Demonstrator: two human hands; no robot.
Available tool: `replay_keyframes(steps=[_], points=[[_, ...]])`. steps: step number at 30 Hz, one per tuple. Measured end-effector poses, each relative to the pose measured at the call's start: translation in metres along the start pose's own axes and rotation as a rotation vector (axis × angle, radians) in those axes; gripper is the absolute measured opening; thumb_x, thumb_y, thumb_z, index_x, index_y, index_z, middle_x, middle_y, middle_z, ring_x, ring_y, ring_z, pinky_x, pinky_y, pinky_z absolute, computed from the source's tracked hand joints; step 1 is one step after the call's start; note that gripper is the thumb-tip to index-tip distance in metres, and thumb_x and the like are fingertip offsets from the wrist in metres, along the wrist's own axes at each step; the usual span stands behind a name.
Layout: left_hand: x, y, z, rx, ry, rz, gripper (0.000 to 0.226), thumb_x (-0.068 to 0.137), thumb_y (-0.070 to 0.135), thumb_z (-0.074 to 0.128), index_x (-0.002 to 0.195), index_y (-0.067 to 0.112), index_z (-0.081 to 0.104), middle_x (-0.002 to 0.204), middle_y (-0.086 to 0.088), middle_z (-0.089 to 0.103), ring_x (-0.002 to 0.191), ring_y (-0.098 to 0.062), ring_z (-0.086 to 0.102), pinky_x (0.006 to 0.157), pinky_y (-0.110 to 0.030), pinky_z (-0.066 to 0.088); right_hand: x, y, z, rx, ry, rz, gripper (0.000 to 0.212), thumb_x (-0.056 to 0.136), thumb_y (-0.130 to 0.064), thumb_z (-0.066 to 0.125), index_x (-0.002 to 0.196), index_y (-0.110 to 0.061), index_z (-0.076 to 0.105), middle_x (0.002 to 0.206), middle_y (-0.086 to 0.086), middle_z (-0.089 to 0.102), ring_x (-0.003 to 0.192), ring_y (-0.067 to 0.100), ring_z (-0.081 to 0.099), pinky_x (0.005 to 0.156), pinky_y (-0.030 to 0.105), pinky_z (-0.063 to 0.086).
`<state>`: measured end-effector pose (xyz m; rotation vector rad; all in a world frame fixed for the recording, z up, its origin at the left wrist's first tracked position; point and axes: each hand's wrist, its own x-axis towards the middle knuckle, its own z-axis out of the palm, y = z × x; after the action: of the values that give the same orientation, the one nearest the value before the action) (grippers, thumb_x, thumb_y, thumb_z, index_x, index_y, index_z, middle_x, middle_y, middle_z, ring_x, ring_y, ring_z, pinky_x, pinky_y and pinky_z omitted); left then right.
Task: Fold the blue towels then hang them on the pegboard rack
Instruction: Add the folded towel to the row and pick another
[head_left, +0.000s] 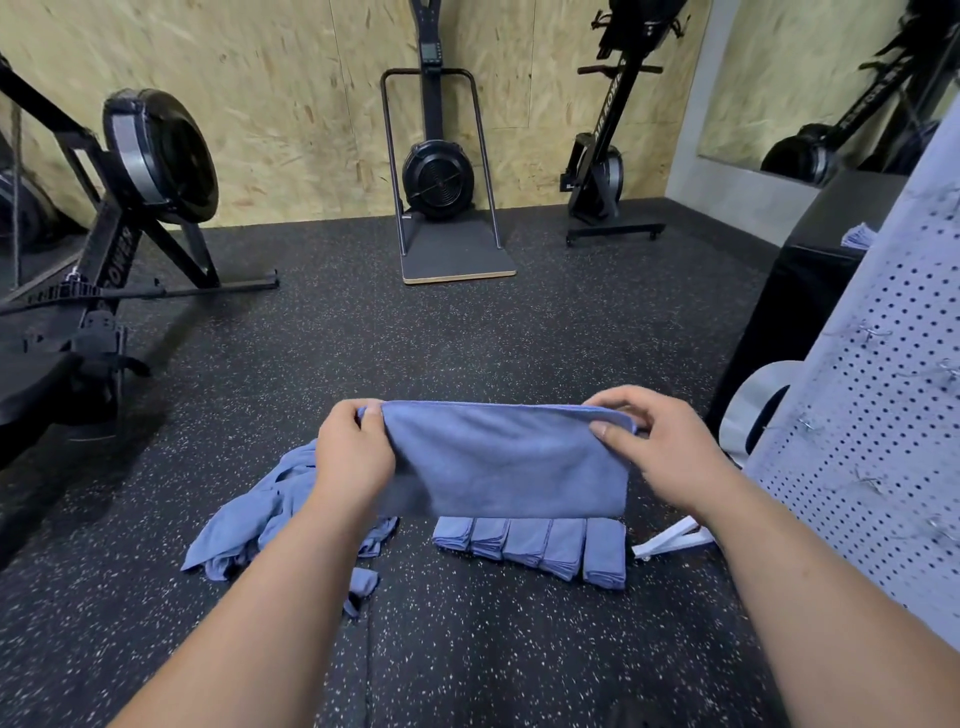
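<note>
Dusty blue held towel (504, 462), same blue on the folded towels (530, 545) and the loose heap (249, 519); black floor (467, 338) flecked with white specks; pale grey pegboard (872, 395) with a regular grid of dark holes; tan, mottled chipboard wall (291, 104); black exercise machines (156, 156)

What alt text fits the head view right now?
The left hand and right hand pinch the top corners of a blue towel held up over a speckled floor. Below it lies a row of folded towels, with a heap of unfolded towels to their left and the pegboard rack at right.

Open floor (467, 332) ahead; pegboard rack (878, 395) right
</note>
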<state>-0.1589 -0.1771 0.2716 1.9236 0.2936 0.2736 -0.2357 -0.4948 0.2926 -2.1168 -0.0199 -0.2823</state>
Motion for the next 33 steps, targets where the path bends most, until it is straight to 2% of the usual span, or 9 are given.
replay_keyframes(steps=[3,6,10,12,15,18,22,27,33], points=[[-0.009,0.009,0.005,-0.262,-0.043,-0.159,0.023,0.101,0.013,0.044,0.092,0.015,0.064,0.095,-0.002,0.065,0.081,-0.019,0.050,0.068,-0.032,0.038,0.000,-0.007,0.004,0.002,0.094,-0.022,0.023,0.093,-0.014,0.078,0.100,-0.035,0.070,0.094,-0.011,0.078,0.092,0.012,0.073,0.089,0.040,0.057],[-0.017,0.021,0.005,-0.302,-0.002,-0.184,0.028,0.104,0.026,0.048,0.085,0.016,0.067,0.083,0.002,0.058,0.075,-0.017,0.045,0.065,-0.033,0.035,0.000,-0.011,0.007,-0.021,0.160,-0.049,0.022,0.090,-0.017,0.081,0.094,-0.033,0.066,0.087,-0.011,0.075,0.085,0.013,0.070,0.083,0.039,0.056],[-0.030,0.025,0.013,-0.139,-0.007,0.236,0.028,0.101,0.040,0.068,0.082,0.020,0.071,0.077,0.013,0.068,0.072,0.004,0.058,0.076,-0.029,0.046,-0.004,-0.019,0.011,-0.052,0.140,-0.100,0.021,0.088,-0.020,0.084,0.089,-0.033,0.068,0.083,-0.008,0.073,0.076,0.021,0.063,0.072,0.036,0.050],[-0.039,0.026,0.018,-0.039,-0.097,0.498,0.008,0.097,0.038,0.075,0.099,0.030,0.076,0.099,0.017,0.073,0.098,0.005,0.066,0.092,-0.023,0.049,-0.005,-0.022,0.015,-0.063,0.117,-0.125,0.022,0.087,-0.021,0.085,0.089,-0.035,0.068,0.087,-0.003,0.074,0.080,0.033,0.064,0.076,0.044,0.056],[-0.055,0.031,0.025,0.041,-0.372,0.732,0.036,0.097,0.043,0.074,0.131,0.035,0.070,0.129,0.021,0.068,0.126,-0.001,0.062,0.109,-0.027,0.046,-0.008,-0.029,0.018,-0.056,0.080,-0.194,0.025,0.087,-0.014,0.084,0.088,-0.034,0.069,0.093,-0.005,0.076,0.088,0.027,0.070,0.082,0.050,0.056],[-0.066,0.032,0.031,0.097,-0.526,0.738,0.033,0.097,0.038,0.072,0.129,0.038,0.071,0.124,0.027,0.071,0.120,0.000,0.065,0.104,-0.037,0.052,-0.012,-0.037,0.021,-0.036,0.035,-0.239,0.023,0.087,-0.011,0.085,0.088,-0.030,0.071,0.099,-0.012,0.078,0.094,0.014,0.073,0.089,0.044,0.056],[-0.068,0.031,0.032,0.095,-0.433,0.665,0.014,0.096,0.031,0.072,0.108,0.038,0.076,0.102,0.025,0.074,0.099,-0.002,0.069,0.090,-0.038,0.056,-0.012,-0.034,0.023,-0.132,0.017,-0.208,0.017,0.086,-0.026,0.086,0.093,-0.034,0.072,0.088,-0.012,0.075,0.083,0.014,0.069,0.082,0.043,0.057],[-0.065,0.029,0.032,0.122,-0.350,0.632,0.010,0.096,0.033,0.071,0.104,0.038,0.073,0.096,0.024,0.074,0.095,-0.004,0.069,0.087,-0.039,0.056,-0.012,-0.033,0.018,-0.154,-0.070,-0.176,0.012,0.093,-0.030,0.079,0.099,-0.039,0.072,0.086,-0.012,0.075,0.083,0.008,0.069,0.085,0.037,0.056],[-0.067,0.033,0.030,-0.024,-0.447,0.536,0.010,0.101,0.039,0.068,0.099,0.034,0.077,0.088,0.020,0.075,0.087,-0.001,0.069,0.084,-0.031,0.055,-0.011,-0.034,0.023,-0.077,-0.002,-0.134,0.012,0.092,-0.022,0.081,0.091,-0.035,0.080,0.084,-0.012,0.078,0.079,0.012,0.072,0.069,0.032,0.057]])
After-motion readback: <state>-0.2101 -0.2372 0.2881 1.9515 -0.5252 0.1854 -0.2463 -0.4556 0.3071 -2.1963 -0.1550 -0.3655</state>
